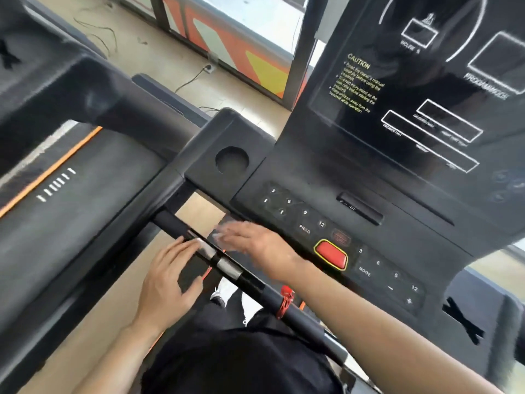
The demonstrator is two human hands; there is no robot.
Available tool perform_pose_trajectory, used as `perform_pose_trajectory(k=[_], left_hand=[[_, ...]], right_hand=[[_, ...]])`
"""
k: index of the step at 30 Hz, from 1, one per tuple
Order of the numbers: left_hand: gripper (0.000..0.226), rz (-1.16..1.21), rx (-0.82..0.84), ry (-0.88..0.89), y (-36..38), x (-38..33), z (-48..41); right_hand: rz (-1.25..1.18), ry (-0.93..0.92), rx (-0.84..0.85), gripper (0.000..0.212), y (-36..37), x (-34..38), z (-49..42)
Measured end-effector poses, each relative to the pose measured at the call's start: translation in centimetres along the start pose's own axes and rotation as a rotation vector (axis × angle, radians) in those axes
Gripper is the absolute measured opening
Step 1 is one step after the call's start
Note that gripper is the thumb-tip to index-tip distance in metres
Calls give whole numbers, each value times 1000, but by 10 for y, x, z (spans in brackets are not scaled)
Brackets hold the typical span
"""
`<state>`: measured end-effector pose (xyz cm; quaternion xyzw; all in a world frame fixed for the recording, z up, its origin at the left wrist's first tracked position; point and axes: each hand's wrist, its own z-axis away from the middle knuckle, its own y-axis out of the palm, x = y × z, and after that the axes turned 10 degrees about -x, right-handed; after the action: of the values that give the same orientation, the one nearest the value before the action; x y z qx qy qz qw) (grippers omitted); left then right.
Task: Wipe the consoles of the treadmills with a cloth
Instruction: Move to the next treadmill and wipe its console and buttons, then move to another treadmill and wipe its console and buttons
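Most of the console (312, 172) seems unwiped; your left hand (167, 280) is slack-fingered, the grip of your right hand (255, 245) too blurred to tell.

My left hand (167, 280) is spread loose at the black handlebar with silver grip plates (224, 265), fingertips right against it. My right hand (255, 243), blurred, reaches out flat by the lower edge of the black treadmill console (355, 177). There's a pale cloth (224, 233) smeared at the fingertips, too blurred to read the hold. The yellow-rimmed red stop button (331, 254) sits just beside my wrist. A red cord (285, 304) is tied round the bar.
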<state>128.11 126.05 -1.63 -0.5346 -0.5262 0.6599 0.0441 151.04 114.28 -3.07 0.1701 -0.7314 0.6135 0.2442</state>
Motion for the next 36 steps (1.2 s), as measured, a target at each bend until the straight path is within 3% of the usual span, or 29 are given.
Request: perform_pose_trajectory(k=[4,7,9,15,19,23,29,34,36], left_hand=[[61,-10,-44,-139,-10,-16,32],[60,48,-53,-259,-16,-30,53],[59,152,-67,-358,-21,-42,67],[51,371,-191,-515,-39,-64,107],[48,476,-285,-580,-57,-59,141],[31,553,-382,-612,-85,-33,196],[12,574,-574,-743,-140,29,328],[12,627,-708,-856,-187,81,441],[12,651,-817,-915,-204,95,477]], right_hand=[[-299,45,-103,68,15,37,35],[-465,121,-191,50,11,53,50],[-618,203,-170,42,7,66,56],[-877,422,-14,47,11,119,61],[-852,402,92,45,28,164,62],[-766,336,190,42,59,225,63],[-621,190,313,38,130,347,72],[-548,124,431,18,203,436,73],[-526,89,473,26,231,466,70]])
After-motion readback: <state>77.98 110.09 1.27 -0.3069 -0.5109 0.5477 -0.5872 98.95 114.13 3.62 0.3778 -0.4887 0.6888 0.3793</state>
